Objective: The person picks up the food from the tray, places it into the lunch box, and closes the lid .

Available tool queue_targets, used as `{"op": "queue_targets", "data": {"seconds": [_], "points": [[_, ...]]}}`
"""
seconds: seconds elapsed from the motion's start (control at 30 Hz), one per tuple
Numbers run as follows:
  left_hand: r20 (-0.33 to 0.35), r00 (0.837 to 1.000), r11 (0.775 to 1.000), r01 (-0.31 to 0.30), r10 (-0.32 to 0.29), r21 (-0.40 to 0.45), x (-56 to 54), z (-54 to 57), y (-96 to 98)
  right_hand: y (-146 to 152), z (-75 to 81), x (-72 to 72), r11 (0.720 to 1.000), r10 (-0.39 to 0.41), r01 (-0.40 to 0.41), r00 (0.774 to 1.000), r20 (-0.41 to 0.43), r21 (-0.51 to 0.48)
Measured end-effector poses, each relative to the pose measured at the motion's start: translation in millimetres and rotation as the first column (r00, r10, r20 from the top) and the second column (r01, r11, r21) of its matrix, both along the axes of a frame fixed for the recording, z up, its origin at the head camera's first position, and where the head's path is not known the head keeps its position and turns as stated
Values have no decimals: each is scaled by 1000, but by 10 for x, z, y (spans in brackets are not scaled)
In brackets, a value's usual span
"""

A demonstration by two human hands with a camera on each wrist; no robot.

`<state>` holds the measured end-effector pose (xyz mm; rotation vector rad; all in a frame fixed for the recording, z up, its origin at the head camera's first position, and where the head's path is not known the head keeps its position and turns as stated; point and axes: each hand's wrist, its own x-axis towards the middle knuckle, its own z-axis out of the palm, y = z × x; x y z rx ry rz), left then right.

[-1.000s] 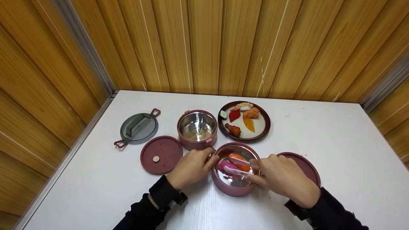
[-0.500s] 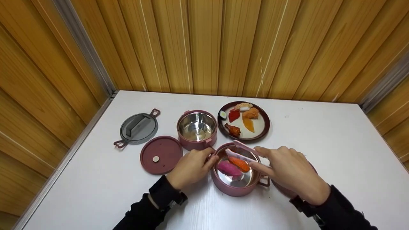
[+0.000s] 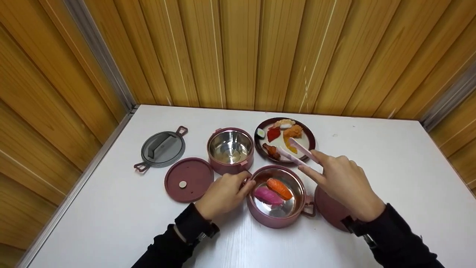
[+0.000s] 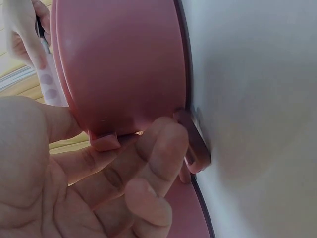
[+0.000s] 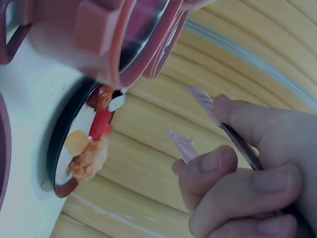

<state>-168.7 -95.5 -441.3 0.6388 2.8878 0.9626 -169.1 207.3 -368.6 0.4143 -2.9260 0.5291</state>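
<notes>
One grey lid (image 3: 162, 148) with two end loops lies at left on the counter (image 3: 111, 208), beside one dark red lid (image 3: 189, 178). One left hand (image 3: 225, 195) grips the left side of the near pot (image 3: 275, 222); behind stands one steel-lined far pot (image 3: 227, 168). One pink sushi piece (image 3: 268, 196) and one orange sushi piece (image 3: 279, 188), two in all, lie side by side in the near pot. One round plate (image 3: 305, 141) bears at least six food pieces, including one drumstick (image 3: 270, 150). One right hand (image 3: 344, 182) holds one pair of pink tongs (image 3: 292, 156), both tips parted and apart from the food, above one second red lid (image 3: 329, 211).
</notes>
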Motion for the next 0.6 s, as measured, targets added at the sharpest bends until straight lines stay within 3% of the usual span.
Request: {"op": "queue_targets", "data": {"seconds": [0.6], "points": [[-1, 1000, 1000, 5, -5, -13, -13, 7, 9, 196, -205, -512, 997, -71, 70, 993, 96, 11]]}}
